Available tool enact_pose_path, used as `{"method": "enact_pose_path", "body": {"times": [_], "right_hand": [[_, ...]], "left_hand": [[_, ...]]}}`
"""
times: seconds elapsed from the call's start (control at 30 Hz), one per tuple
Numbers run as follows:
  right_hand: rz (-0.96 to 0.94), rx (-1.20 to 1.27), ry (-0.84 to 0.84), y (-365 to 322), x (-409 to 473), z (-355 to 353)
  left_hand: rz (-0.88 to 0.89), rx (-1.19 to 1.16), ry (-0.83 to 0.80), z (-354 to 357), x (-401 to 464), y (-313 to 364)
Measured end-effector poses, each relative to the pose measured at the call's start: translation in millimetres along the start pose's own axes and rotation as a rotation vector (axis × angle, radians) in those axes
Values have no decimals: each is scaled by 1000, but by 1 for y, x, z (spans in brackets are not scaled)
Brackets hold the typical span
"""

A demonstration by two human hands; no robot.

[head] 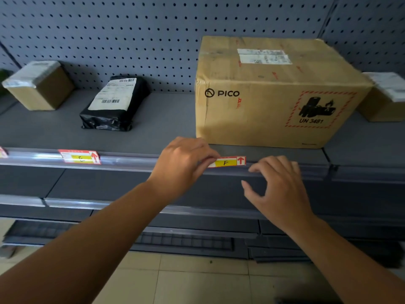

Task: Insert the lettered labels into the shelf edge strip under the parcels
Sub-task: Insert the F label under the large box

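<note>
— Surface?

— Grey metal shelf (153, 128) against a grey pegboard back wall (131, 29) dotted with holes. Clear plastic edge strip (131, 160) along the front lip, glinting at the left. More grey shelves (109, 189) stepped out below, then pale floor tiles (197, 275) at the bottom.

— On the shelf?

— Four parcels. Small brown box (40, 86) far left, black plastic mailer (114, 106) with a white address sheet next, big PICO carton (274, 95) marked UN 3481 right of centre, corner of another brown box (383, 99) at the far right.

— Labels?

— Red-bordered E label (80, 157) seated in the strip, below and between the small box and the mailer. Sliver of another label (2, 152) at the left edge, letter out of view. F label (228, 161), yellow with a red arrow, at the strip under the PICO carton's left front corner; hard to tell whether slotted in yet.

— Hands?

— Left hand (184, 163) pinching the F label's left end between fingertips. Right hand (278, 185) loose and empty, fingers spread, fingertips at the strip just right of the label, not touching the paper.
</note>
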State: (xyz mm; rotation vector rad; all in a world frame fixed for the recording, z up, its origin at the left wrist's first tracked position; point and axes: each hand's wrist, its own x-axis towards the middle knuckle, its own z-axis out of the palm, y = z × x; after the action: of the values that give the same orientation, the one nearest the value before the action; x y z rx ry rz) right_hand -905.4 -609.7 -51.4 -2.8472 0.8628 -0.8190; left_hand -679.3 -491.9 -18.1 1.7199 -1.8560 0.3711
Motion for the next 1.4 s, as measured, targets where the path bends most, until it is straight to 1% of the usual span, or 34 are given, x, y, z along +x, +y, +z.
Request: {"method": "enact_pose_path", "body": {"times": [0.17, 0.37, 0.47, 0.53, 0.67, 0.83, 1.07, 1.17, 1.3, 1.4], "right_hand": [[50, 79, 8, -24, 9, 7], [112, 168, 68, -27, 6, 8], [166, 245, 97, -28, 6, 7], [171, 252, 102, -28, 7, 6], [172, 225, 117, -25, 10, 5], [84, 99, 118, -21, 15, 0], [-104, -61, 156, -15, 23, -5], [-135, -28, 168, -15, 26, -6], [-181, 17, 118, -17, 32, -9], [-157, 8, 89, -18, 34, -10]], "left_hand": [[4, -9, -7, 2, 7, 2], [49, -24, -33, -2, 9, 0], [88, -51, -73, 1, 6, 1], [90, -59, -91, 4, 4, 3], [98, -40, -63, 5, 3, 3], [108, -8, -55, 2, 1, 2], [40, -22, -34, 0, -5, 2], [32, -21, -21, -1, -6, 2], [40, -17, -25, -3, -6, 3], [38, -21, -29, -4, -6, 2]]}}
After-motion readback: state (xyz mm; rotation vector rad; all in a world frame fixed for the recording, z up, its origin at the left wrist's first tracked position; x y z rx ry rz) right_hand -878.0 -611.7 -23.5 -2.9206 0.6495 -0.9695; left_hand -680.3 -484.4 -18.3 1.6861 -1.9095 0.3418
